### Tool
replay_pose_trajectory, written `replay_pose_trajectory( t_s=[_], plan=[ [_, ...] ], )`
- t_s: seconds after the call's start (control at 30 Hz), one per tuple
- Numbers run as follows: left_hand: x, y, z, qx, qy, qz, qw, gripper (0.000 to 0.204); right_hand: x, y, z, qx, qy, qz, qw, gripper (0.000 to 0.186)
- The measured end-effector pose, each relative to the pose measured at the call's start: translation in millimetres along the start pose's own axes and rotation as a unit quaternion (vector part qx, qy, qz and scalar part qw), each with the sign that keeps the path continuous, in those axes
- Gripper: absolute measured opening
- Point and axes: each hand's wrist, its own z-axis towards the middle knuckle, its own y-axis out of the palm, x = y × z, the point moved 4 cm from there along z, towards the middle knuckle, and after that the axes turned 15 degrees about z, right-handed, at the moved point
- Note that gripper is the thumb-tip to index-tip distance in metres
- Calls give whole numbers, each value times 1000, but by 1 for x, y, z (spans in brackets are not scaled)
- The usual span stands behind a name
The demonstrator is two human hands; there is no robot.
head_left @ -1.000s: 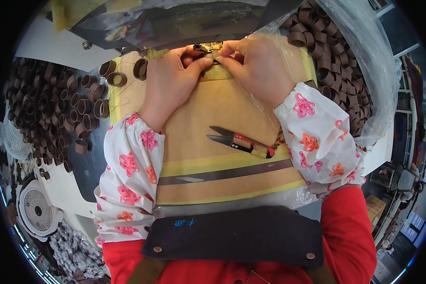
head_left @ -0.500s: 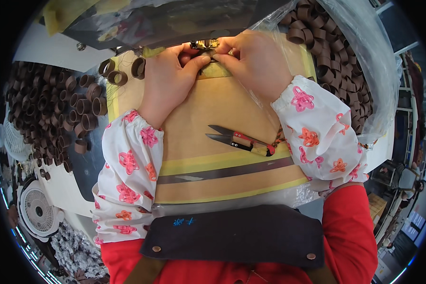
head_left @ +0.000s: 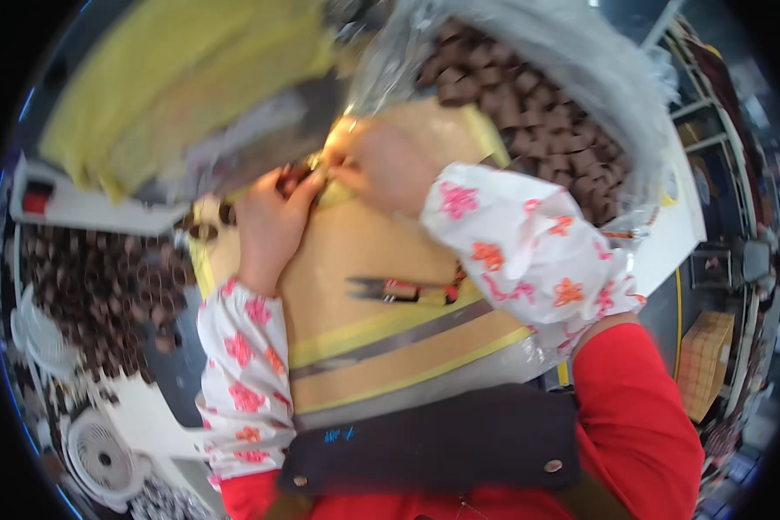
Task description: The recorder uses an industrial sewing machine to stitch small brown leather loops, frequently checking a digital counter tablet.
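Note:
My left hand [head_left: 273,217] is closed at the lit working point of a machine head [head_left: 269,130] that looks like a sewing machine. Its thumb and fingers pinch together, with something small and dark between them that blur hides. Close beside it, my right hand [head_left: 386,165] is also closed in a pinch at the same spot; what it holds is hidden. Thread snips [head_left: 403,290] with dark blades and a red and black handle lie on the tan work surface [head_left: 355,251], below my right hand.
Many brown rings [head_left: 104,286] are heaped on the left. More brown rings [head_left: 546,121] fill a clear plastic bag [head_left: 607,69] at the far right. Yellow cloth [head_left: 191,78] drapes the machine. A white fan [head_left: 104,459] stands lower left, and a box [head_left: 704,364] sits at the right.
The whole view has shifted and tilted, and it is now blurred. The machine and both hands appear farther left and lower. Both hands stay pinched at the machine's working point.

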Motion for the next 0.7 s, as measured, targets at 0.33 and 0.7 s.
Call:
replay_pose_trajectory(
  t_s=[0.33, 0.7],
  plan=[
    [13, -11, -22, -133, 81, -84, 984, 19, -36, -7, -33, -25, 49, 32, 998, 14],
    [9, -16, -21, 34, 120, -90, 988, 12, -26, -1, -17, -78, 118, 197, 970, 8]
  ],
)
